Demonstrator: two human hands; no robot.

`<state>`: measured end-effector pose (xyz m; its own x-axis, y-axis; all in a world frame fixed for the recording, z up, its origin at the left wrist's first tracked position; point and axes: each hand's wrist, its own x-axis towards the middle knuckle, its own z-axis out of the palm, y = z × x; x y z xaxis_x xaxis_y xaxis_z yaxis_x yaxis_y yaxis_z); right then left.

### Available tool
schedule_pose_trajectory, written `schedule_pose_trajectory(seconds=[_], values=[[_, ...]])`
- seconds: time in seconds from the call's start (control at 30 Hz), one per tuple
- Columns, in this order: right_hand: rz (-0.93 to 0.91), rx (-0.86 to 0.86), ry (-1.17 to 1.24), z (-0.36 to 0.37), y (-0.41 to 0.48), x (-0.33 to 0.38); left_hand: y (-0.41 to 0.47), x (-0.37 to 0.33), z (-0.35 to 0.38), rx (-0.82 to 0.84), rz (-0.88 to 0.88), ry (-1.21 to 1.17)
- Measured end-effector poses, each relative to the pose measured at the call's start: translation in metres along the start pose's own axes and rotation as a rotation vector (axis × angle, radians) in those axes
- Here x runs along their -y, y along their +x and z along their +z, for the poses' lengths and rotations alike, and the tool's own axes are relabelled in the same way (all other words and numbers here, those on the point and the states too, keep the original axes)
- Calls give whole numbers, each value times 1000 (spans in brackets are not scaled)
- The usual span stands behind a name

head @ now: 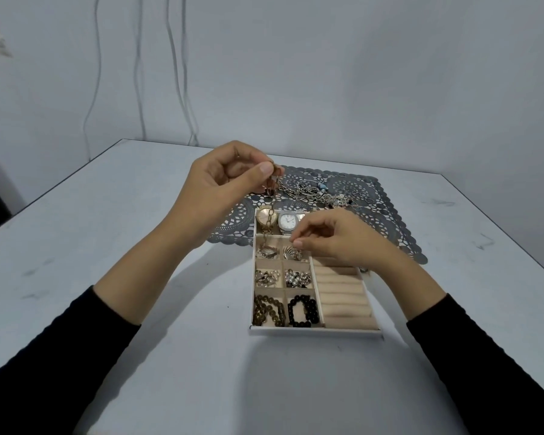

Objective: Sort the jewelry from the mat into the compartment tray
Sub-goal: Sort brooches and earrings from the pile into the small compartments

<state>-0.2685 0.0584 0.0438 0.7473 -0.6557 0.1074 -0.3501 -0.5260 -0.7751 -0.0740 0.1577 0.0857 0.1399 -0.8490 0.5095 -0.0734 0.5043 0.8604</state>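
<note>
Nearest the surface's front edge, the compartment tray [314, 331] already holds bead bracelets [285, 310], pearl pieces and brooches; its ring rolls [343, 296] look empty. The right hand [330, 238] hovers over the brooch cells, fingertips pinched together, on what I cannot tell. Two watches [277, 219] fill the far row. The left hand [220, 189] is clamped on a chain [268, 221] dangling above the tray. Beyond, the mat [374, 211] still carries tangled chains [311, 191] and loose rings; roughly half remains.

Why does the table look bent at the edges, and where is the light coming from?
Head view: the wide-angle lens bows the table edges. Soft shadows of both arms fall on the table toward the person, so the light seems to come from above and ahead. The left hand and its hanging chain look slightly soft; the tray shows no strong glare.
</note>
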Motion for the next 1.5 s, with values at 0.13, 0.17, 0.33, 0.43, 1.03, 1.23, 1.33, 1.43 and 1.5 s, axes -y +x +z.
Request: schedule_pose_trajectory(seconds=[0.13, 0.17, 0.33, 0.43, 1.03, 1.23, 1.33, 1.43, 1.5], values=[[-22, -51, -112, 6, 4, 0, 1, 2, -2, -17, 0, -18], [-22, -63, -117, 7, 5, 0, 2, 3, -3, -20, -1, -18], [-14, -108, -177, 7, 6, -2, 2, 4, -5, -19, -10, -8], [-3, -99, -243, 5, 6, -1, 1, 4, -5, -21, -14, 1], [127, -448, -53, -10, -26, -34, -2, 6, -1, -16, -29, 18], [203, -538, -381, -20, -41, -57, -2, 8, 0, -6, -33, 9], [265, -434, -453, -20, -40, -69, -3, 10, 1, -4, -42, 18], [285, -342, -502, -18, -37, -80, -4, 13, 2, 2, -49, 21], [301, -302, -534, -16, -36, -82, -4, 15, 1, 7, -57, 28]])
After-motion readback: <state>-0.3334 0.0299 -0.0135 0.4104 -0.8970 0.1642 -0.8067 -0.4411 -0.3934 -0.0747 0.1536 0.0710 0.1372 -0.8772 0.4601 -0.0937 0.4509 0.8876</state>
